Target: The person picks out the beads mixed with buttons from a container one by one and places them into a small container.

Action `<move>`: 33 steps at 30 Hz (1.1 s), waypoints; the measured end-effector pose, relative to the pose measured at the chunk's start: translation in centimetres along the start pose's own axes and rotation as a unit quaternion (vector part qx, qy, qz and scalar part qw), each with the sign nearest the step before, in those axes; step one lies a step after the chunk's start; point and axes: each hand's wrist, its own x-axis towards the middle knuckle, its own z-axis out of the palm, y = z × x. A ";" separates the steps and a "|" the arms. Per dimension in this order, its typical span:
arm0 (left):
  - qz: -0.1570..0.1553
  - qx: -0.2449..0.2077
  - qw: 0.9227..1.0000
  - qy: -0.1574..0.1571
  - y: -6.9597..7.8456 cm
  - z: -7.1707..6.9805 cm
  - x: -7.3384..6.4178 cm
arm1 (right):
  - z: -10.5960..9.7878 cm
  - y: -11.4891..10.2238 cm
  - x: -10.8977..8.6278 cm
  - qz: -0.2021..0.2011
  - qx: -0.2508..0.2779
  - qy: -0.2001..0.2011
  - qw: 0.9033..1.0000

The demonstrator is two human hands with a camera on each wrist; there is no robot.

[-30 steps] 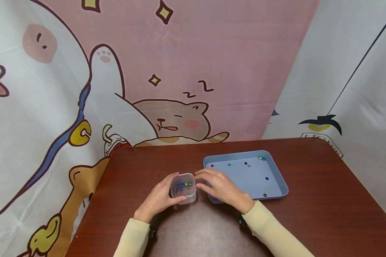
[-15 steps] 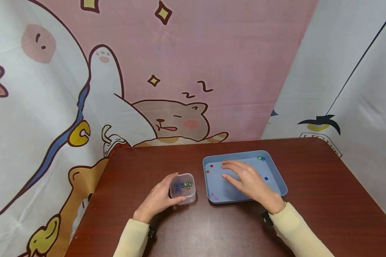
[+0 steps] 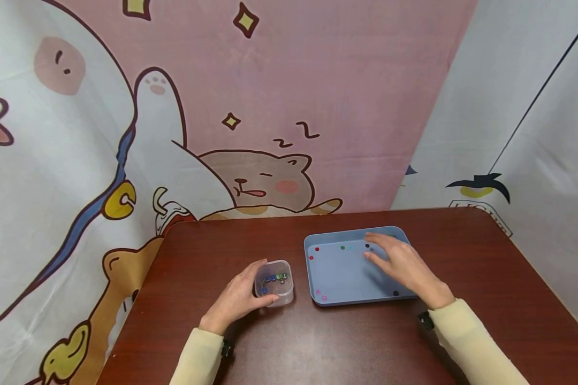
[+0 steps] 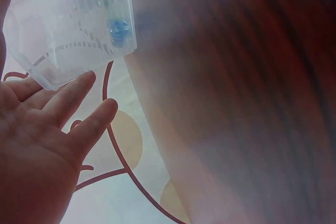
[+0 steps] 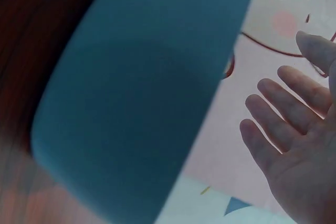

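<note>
On the table, my left hand (image 3: 236, 297) holds a small clear plastic container (image 3: 284, 298) between thumb and fingers. Several small blue, green and dark beads (image 3: 272, 278) lie inside it. The left wrist view shows the container's clear wall (image 4: 58, 69) above the fingers, with a blurred blue bead (image 4: 119, 32) within. My right hand (image 3: 409, 267) hovers over the right half of a shallow blue tray (image 3: 347, 278), fingers apart and holding nothing visible. In the right wrist view, the same hand (image 5: 299, 124) has its fingers extended beyond the tray's side (image 5: 131, 87).
Scattered in the tray are red beads (image 3: 317, 249), a green bead (image 3: 343, 247), a dark bead (image 3: 367, 246) and pink beads (image 3: 318, 292). The right hand hides part of the tray's far right. A printed cloth (image 3: 356, 107) hangs behind the table (image 3: 298, 353).
My right hand has moved right from beside the container to over the tray, uncovering red and pink beads. Beads in the container have shifted slightly. My left hand has stayed in place.
</note>
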 end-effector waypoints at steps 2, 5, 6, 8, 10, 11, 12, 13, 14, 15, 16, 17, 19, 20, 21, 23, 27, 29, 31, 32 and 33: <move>0.000 -0.001 1.000 0.000 0.0 0.0 0.0 | -0.1 0.7 0.0 0.007 -0.005 0.000 1.000; -0.001 0.001 1.000 0.000 0.1 -0.1 0.0 | -0.2 1.8 0.1 0.015 -0.007 -0.004 1.000; -0.001 0.002 1.000 0.000 0.1 -0.1 0.0 | -0.1 2.1 0.2 0.018 -0.007 -0.005 1.000; 0.000 0.003 1.000 -0.001 0.1 -0.1 0.0 | -0.1 2.8 0.2 0.023 -0.007 -0.010 1.000; 0.000 0.003 1.000 -0.001 0.1 -0.1 0.0 | -0.1 3.4 0.3 0.028 -0.008 -0.014 0.999; 0.000 0.003 1.000 -0.002 0.1 -0.1 0.0 | -0.1 3.7 0.3 0.030 -0.009 -0.017 0.999; 0.000 0.003 1.000 -0.002 0.1 -0.1 0.0 | 0.0 3.9 0.4 0.034 -0.010 -0.020 0.999; 0.000 0.003 1.000 -0.003 0.1 -0.1 0.0 | 0.0 4.1 0.4 0.038 -0.011 -0.023 0.999; 0.001 0.003 1.000 -0.003 0.1 -0.1 0.0 | 0.1 4.3 0.5 0.042 -0.012 -0.028 0.999; 0.001 0.003 1.000 -0.003 0.1 -0.1 0.0 | 0.1 4.4 0.5 0.048 -0.014 -0.033 0.998; 0.001 0.003 1.000 -0.003 0.1 -0.1 0.0 | 0.2 4.6 0.5 0.054 -0.014 -0.038 0.998; 0.001 0.004 1.000 -0.003 0.0 -0.1 0.0 | 0.2 4.7 0.6 0.060 -0.015 -0.043 0.997; 0.004 0.006 1.000 -0.001 0.0 -0.1 -0.1 | 0.4 4.9 0.7 0.070 -0.015 -0.050 0.996; 0.006 0.007 1.000 0.000 0.0 -0.1 -0.1 | 0.4 5.0 0.8 0.073 -0.016 -0.053 0.996; 0.007 0.007 1.000 0.000 0.0 -0.1 -0.1 | 0.5 5.1 0.8 0.075 -0.017 -0.056 0.995; 0.008 0.005 1.000 0.000 0.0 -0.1 -0.1 | 0.7 5.2 0.9 0.077 -0.021 -0.060 0.995; 0.005 0.000 1.000 -0.002 0.0 -0.1 0.0 | 1.0 5.4 1.1 0.077 -0.030 -0.066 0.994; 0.005 0.001 1.000 -0.002 0.0 -0.1 0.0 | 1.1 5.4 1.2 0.079 -0.032 -0.068 0.994; 0.005 0.003 1.000 -0.002 0.0 -0.1 -0.1 | 1.1 5.4 1.3 0.083 -0.033 -0.072 0.993; 0.005 0.005 1.000 -0.002 0.0 -0.1 -0.1 | 1.2 5.4 1.4 0.086 -0.034 -0.074 0.993; 0.005 0.006 1.000 -0.002 0.0 -0.1 -0.1 | 1.2 5.4 1.4 0.088 -0.034 -0.076 0.993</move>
